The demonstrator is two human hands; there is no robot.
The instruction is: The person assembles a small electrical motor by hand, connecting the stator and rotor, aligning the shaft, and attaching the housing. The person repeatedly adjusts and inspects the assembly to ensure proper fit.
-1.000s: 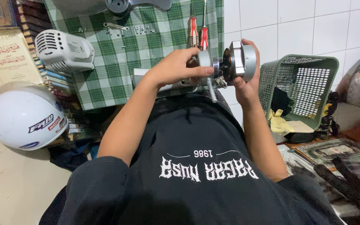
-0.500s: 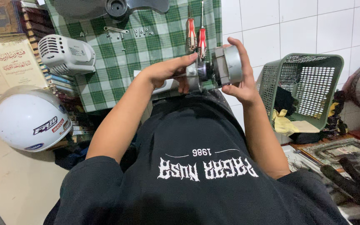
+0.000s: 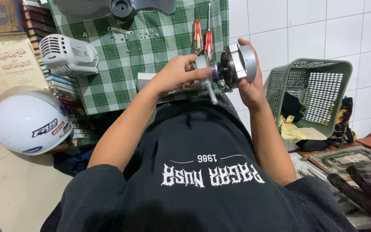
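Object in hand: small electric fan motor [image 3: 232,68], metal, round end caps with copper windings showing between them; held up in the air above the person's lap, not resting on anything
Motor axis: roughly level, running left to right across the view; the shaft end points toward the left hand, the broad flat cap faces right
Right hand [image 3: 249,88]: grip clenched round the broad cap end, fingers over the top, thumb side underneath; this hand carries the weight
Left hand [image 3: 177,75]: grip closed on the shaft-end cap, fingertips pinching its rim; whether it turns or only steadies, cannot tell
Key relation: the two hands sit at opposite ends of the one axis, left at the shaft end, right at the body; the left is nearer the narrow shaft end
Hanging part: a thin grey piece [image 3: 211,92] drops from under the motor, beside the left thumb; its kind is unclear
Beyond the hands: green checked cloth [image 3: 159,43] on the floor; two red-handled screwdrivers [image 3: 203,36] lying just beyond the motor; white fan housing [image 3: 67,55] well left
Sides: white helmet [image 3: 28,120] far left; green plastic basket [image 3: 318,94] near the right forearm, tipped
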